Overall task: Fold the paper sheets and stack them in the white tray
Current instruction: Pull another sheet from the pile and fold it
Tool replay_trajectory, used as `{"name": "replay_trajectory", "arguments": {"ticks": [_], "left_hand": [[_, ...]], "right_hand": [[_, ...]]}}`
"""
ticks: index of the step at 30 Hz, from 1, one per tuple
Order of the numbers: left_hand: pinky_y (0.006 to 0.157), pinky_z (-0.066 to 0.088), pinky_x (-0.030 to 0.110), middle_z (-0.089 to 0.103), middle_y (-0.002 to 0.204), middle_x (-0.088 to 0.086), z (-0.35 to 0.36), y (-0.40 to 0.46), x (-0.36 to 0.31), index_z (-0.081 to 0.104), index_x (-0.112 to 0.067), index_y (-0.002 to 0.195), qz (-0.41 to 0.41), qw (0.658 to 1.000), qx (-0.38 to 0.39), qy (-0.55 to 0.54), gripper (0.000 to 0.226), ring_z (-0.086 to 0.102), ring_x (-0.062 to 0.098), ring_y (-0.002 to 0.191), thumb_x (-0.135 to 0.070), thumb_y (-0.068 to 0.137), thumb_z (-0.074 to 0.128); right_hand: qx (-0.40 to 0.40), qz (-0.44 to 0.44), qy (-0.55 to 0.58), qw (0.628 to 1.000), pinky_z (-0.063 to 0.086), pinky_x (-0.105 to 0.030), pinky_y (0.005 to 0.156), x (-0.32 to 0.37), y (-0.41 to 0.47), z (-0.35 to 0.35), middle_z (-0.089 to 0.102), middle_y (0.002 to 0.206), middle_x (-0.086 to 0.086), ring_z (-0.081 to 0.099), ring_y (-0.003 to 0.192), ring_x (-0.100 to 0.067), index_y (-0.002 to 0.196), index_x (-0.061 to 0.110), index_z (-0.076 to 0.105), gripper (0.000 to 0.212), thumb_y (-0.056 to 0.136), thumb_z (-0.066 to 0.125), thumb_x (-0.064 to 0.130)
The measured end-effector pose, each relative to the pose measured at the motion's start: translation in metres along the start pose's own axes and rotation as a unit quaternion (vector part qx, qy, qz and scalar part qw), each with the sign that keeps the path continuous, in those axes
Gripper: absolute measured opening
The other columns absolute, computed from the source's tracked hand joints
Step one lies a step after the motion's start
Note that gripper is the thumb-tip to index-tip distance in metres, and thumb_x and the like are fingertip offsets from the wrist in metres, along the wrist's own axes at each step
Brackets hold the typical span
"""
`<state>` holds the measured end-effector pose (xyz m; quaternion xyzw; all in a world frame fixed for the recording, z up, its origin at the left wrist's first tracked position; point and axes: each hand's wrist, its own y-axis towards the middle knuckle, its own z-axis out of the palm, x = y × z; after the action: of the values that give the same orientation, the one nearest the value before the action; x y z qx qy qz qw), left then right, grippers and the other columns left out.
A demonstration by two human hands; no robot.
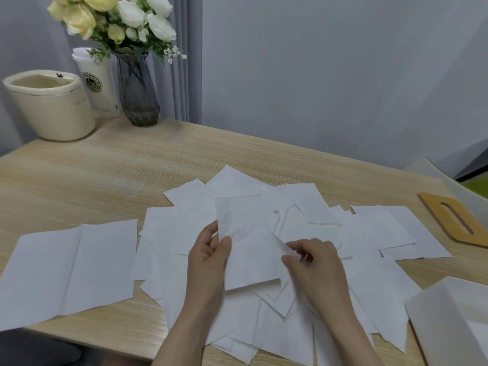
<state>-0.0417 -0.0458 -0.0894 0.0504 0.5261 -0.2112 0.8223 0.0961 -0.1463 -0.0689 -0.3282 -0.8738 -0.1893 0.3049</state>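
A folded paper sheet is held up just above the loose pile of sheets at the table's near middle; the left hand grips its left edge, thumb on top, while the right hand pinches its right edge (fingertips blurred); the white tray sits at the near right corner; a flat creased sheet lies left; a wooden lid lies far right; a vase of flowers, cup and cream bin stand at the back left.

We count two hands: left hand, right hand. One white tray, one vase, one paper cup, one cream container, one wooden board. The overlapping paper sheets defy exact count.
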Motion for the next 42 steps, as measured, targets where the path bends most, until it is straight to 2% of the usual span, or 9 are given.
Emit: {"name": "replay_trajectory", "arguments": {"ticks": [7, 11, 14, 17, 24, 28, 32, 37, 42], "left_hand": [[0.065, 0.055, 0.022, 0.077, 0.092, 0.001, 0.000, 0.000, 0.000, 0.065, -0.020, 0.110, 0.006, 1.000, -0.009, 0.005, 0.029, 0.071, 0.012, 0.080, 0.001, 0.097, 0.051], [0.064, 0.054, 0.021, 0.077, 0.093, 0.001, 0.000, 0.001, 0.002, 0.064, -0.021, 0.111, 0.009, 1.000, -0.017, 0.005, 0.029, 0.071, 0.012, 0.081, 0.000, 0.097, 0.051], [0.063, 0.054, 0.019, 0.076, 0.089, -0.002, -0.001, 0.001, 0.002, 0.063, -0.021, 0.113, 0.017, 0.999, -0.028, 0.010, 0.030, 0.071, 0.009, 0.078, 0.001, 0.097, 0.051], [0.062, 0.053, 0.018, 0.076, 0.086, -0.005, -0.001, 0.001, 0.003, 0.062, -0.021, 0.113, 0.021, 0.999, -0.039, 0.014, 0.029, 0.070, 0.007, 0.076, 0.001, 0.097, 0.050], [0.063, 0.054, 0.019, 0.077, 0.091, -0.003, 0.000, 0.001, 0.003, 0.063, -0.021, 0.111, 0.023, 0.999, -0.047, 0.010, 0.029, 0.071, 0.010, 0.080, 0.001, 0.097, 0.050], [0.063, 0.054, 0.019, 0.077, 0.090, -0.004, 0.001, 0.001, 0.002, 0.062, -0.020, 0.111, 0.022, 0.999, -0.044, 0.010, 0.028, 0.071, 0.008, 0.079, 0.001, 0.097, 0.050], [0.064, 0.054, 0.021, 0.076, 0.093, -0.002, 0.001, 0.001, 0.002, 0.063, -0.022, 0.111, 0.019, 0.999, -0.044, 0.012, 0.029, 0.071, 0.010, 0.081, 0.001, 0.098, 0.049], [0.065, 0.054, 0.021, 0.076, 0.093, -0.002, 0.001, 0.001, 0.003, 0.063, -0.022, 0.110, 0.020, 0.999, -0.046, 0.014, 0.030, 0.071, 0.010, 0.082, 0.001, 0.098, 0.049], [0.062, 0.054, 0.020, 0.076, 0.088, -0.003, 0.001, 0.001, 0.002, 0.063, -0.021, 0.110, 0.021, 0.999, -0.042, 0.014, 0.029, 0.071, 0.008, 0.077, 0.001, 0.098, 0.049]], "right_hand": [[-0.079, 0.124, 0.188, 0.971, 0.046, -0.034, 0.067, -0.005, -0.007, -0.020, 0.066, 0.061, 0.007, 0.063, 0.061, -0.006, 0.077, 0.017, 0.064, 0.010, 0.087, 0.062, 0.013], [-0.012, 0.164, 0.233, 0.958, 0.036, -0.029, 0.057, -0.013, -0.018, -0.037, 0.063, 0.053, -0.001, 0.049, 0.041, -0.002, 0.083, 0.006, 0.063, 0.006, 0.088, 0.061, 0.008], [0.057, 0.186, 0.242, 0.951, 0.031, -0.024, 0.053, -0.019, -0.025, -0.044, 0.046, 0.045, 0.002, 0.043, 0.043, -0.008, 0.079, 0.004, 0.063, 0.008, 0.087, 0.064, 0.007], [0.075, 0.186, 0.242, 0.949, 0.031, -0.023, 0.053, -0.017, -0.024, -0.046, 0.051, 0.053, 0.001, 0.046, 0.049, -0.008, 0.079, 0.006, 0.065, 0.008, 0.084, 0.068, 0.011], [0.038, 0.120, 0.134, 0.983, 0.039, -0.019, 0.069, -0.010, 0.001, -0.026, 0.060, 0.103, 0.013, 0.050, 0.076, 0.001, 0.106, 0.026, 0.062, 0.031, 0.078, 0.076, 0.024], [0.053, 0.110, 0.106, 0.987, 0.036, -0.016, 0.060, -0.009, 0.006, -0.021, 0.053, 0.075, 0.015, 0.045, 0.058, -0.003, 0.107, 0.026, 0.062, 0.034, 0.077, 0.076, 0.019], [0.078, 0.123, 0.094, 0.985, 0.039, -0.016, 0.063, -0.013, 0.004, -0.025, 0.058, 0.091, 0.018, 0.050, 0.065, -0.001, 0.112, 0.030, 0.056, 0.041, 0.078, 0.074, 0.015], [0.110, 0.128, 0.050, 0.984, 0.044, -0.032, 0.066, -0.020, -0.004, -0.046, 0.065, 0.069, 0.011, 0.060, 0.070, -0.014, 0.077, 0.018, 0.065, 0.007, 0.077, 0.072, 0.019], [0.041, 0.143, 0.070, 0.986, 0.041, -0.033, 0.064, -0.026, -0.008, -0.049, 0.052, 0.054, 0.009, 0.051, 0.059, -0.016, 0.064, 0.015, 0.059, 0.020, 0.079, 0.071, 0.022]]}}
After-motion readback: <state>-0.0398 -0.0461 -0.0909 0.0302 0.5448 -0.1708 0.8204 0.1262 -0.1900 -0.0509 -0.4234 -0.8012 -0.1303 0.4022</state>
